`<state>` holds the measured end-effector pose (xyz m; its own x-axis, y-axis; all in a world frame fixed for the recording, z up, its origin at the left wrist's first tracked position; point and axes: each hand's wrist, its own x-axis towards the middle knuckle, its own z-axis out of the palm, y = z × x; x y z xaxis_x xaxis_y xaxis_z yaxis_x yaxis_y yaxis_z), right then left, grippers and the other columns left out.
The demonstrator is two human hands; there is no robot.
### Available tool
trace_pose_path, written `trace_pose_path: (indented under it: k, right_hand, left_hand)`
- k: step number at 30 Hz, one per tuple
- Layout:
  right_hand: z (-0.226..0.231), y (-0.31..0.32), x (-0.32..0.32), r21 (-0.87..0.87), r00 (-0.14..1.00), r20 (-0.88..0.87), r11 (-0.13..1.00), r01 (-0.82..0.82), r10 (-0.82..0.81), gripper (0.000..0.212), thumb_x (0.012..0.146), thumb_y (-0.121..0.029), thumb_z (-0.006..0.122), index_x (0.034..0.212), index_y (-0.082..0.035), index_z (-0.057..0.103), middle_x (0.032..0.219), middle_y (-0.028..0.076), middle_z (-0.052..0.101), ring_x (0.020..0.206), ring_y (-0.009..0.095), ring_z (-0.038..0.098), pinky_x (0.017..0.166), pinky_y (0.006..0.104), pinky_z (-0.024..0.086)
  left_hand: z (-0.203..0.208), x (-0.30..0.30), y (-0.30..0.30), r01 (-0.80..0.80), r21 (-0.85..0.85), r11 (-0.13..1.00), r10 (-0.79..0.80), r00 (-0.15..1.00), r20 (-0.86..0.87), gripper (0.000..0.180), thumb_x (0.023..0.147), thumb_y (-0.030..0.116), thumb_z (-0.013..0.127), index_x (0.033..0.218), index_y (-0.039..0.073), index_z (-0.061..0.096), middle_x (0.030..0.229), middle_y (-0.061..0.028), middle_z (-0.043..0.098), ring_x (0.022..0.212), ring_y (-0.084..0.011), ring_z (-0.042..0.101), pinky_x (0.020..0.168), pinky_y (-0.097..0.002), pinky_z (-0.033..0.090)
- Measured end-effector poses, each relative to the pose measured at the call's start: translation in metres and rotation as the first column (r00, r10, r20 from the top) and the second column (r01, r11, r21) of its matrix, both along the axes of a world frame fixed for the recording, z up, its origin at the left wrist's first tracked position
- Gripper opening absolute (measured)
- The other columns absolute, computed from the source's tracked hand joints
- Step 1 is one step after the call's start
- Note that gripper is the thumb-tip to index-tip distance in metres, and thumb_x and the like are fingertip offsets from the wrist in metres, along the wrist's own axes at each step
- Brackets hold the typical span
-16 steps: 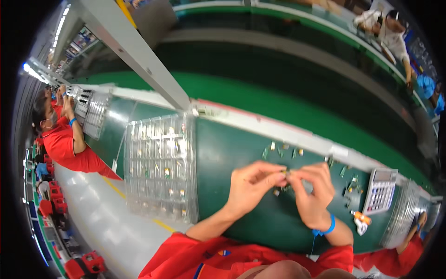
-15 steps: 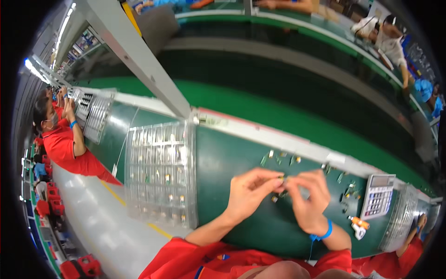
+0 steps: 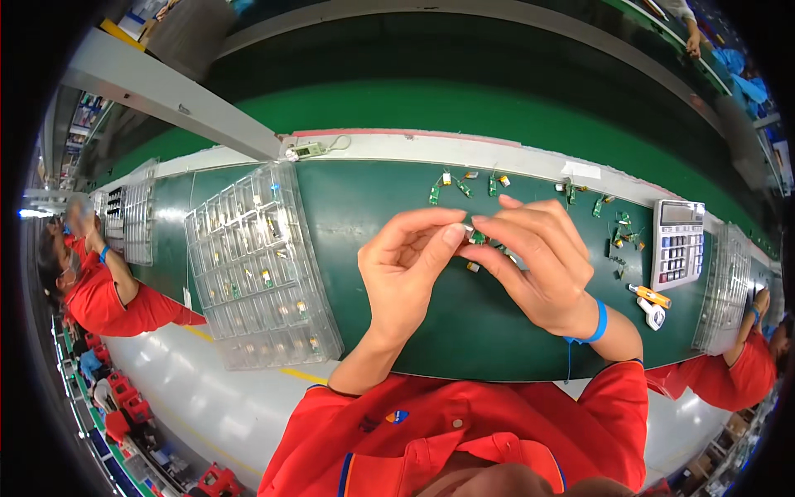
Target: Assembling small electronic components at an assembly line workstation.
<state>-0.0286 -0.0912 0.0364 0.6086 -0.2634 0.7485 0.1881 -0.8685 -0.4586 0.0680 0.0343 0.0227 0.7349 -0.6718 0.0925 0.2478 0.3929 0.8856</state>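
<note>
Still pinching 1 small circuit board point(image 3: 477, 238) with left hand point(image 3: 400, 267) and right hand point(image 3: 542, 263), left of the calculator point(image 3: 677, 242); now showing its green side more clearly, apparently not yet finished handling.

Short-sleeved red shirt point(image 3: 356, 435), well below left fingers point(image 3: 418, 219) and right fingers point(image 3: 517, 240). Round pale button point(image 3: 457, 423) on the chest, below the fingers. Small emblem point(image 3: 397, 417), blue and orange, to its left; darker marking beside that, unreadable. Collar point(image 3: 414, 468) red, farther below the fingers, blue and orange edge stripe point(image 3: 344, 475). Bright blue wristband point(image 3: 602, 321) lower right of the right fingers, thin blue cord point(image 3: 569, 362) hanging off it.
</note>
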Motion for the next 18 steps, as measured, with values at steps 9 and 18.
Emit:
trace_pose_path:
  k: [9, 18]
  right_hand:
    - [-0.001, -0.001, -0.012, -0.09, 0.998, 0.016, 0.994, -0.06, 0.062, 0.033, 0.063, -0.005, 0.081, 0.092, 0.002, 0.068, 0.083, 0.01, 0.064, 0.073, 0.022, 0.061, 0.079, 0.0414, 0.059]
    - [0.004, -0.011, -0.012, -0.071, 0.991, 0.009, 0.989, -0.129, 0.13, 0.033, 0.062, -0.003, 0.08, 0.092, 0.002, 0.069, 0.081, 0.009, 0.063, 0.072, 0.022, 0.06, 0.08, 0.0425, 0.059]
  left_hand:
    - [0.0, -0.006, 0.012, 0.028, 0.023, 0.999, -0.029, 0.999, 0.045, 0.015, 0.083, -0.008, 0.065, 0.098, -0.005, 0.062, 0.091, -0.0116, 0.068, 0.084, -0.0132, 0.065, 0.073, -0.0231, 0.054]
    - [0.002, 0.0, 0.01, 0.074, -0.007, 0.997, -0.072, 0.979, 0.19, 0.009, 0.083, -0.012, 0.062, 0.092, -0.009, 0.061, 0.087, -0.0185, 0.068, 0.083, -0.0237, 0.069, 0.076, -0.0333, 0.06]
